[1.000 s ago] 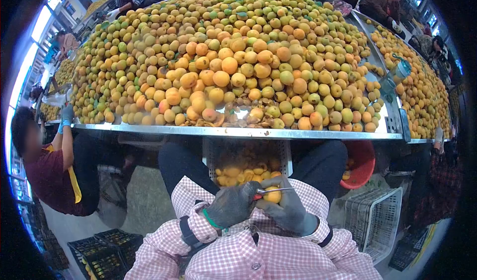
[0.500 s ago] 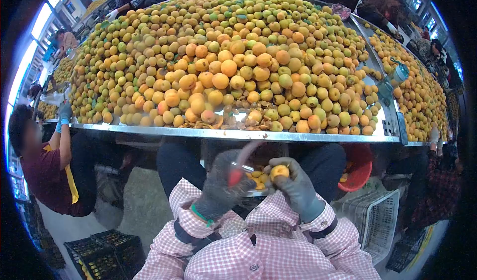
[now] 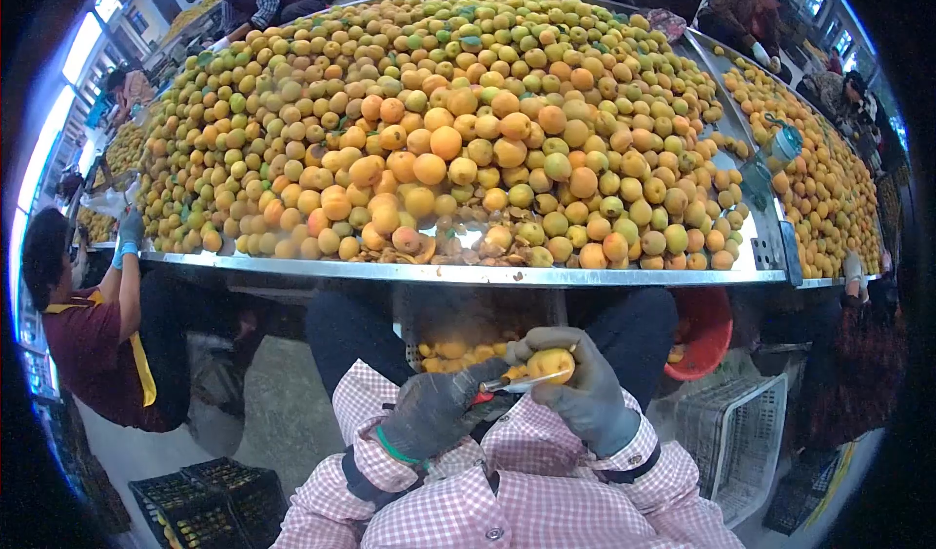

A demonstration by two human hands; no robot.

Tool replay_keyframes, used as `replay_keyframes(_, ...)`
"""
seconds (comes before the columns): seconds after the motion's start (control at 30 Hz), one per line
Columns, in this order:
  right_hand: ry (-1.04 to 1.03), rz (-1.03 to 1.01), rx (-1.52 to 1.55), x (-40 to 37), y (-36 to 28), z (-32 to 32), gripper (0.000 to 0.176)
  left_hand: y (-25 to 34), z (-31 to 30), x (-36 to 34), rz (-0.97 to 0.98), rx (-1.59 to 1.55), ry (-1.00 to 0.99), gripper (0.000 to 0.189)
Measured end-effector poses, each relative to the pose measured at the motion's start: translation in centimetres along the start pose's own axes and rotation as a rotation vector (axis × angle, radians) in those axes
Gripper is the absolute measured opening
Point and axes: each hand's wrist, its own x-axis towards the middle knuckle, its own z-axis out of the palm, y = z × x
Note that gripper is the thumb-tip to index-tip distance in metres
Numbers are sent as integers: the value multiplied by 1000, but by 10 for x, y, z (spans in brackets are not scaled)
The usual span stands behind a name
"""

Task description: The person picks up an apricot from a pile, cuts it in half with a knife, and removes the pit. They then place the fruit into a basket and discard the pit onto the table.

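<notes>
A yellow fruit (image 3: 552, 365) sits in the fingers of my right hand (image 3: 592, 400), which wears a grey glove. My left hand (image 3: 429, 411), in a dark grey glove with a green cuff edge, is closed round the red handle of a small tool (image 3: 515, 383). The tool's metal part reaches across to the fruit and touches it. Behind my hands, low between my knees, a crate (image 3: 411, 327) holds yellow pieces of fruit (image 3: 456, 352).
A metal-edged table (image 3: 390, 269) bears a big heap of yellow-orange fruit (image 3: 429, 139). A red bucket (image 3: 717, 330) and a white crate (image 3: 751, 432) stand at right, black crates (image 3: 210, 500) at lower left. A co-worker (image 3: 93, 325) sits at left; others work around the table.
The tool has come down from its raised, blurred position to the fruit. My left hand has turned and lowered slightly; my right hand now holds the fruit closer to the tool.
</notes>
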Motion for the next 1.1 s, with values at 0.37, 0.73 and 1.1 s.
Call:
replay_keyframes(0.37,-52,30,11,-3,6,7,47,-4,4,-5,23,255,-3,41)
replay_keyframes(0.73,115,-102,-20,8,27,9,49,-8,11,12,-102,252,3,40)
replay_keyframes(1.1,58,-11,246,24,28,14,64,0,12,10,-143,-161,24,43)
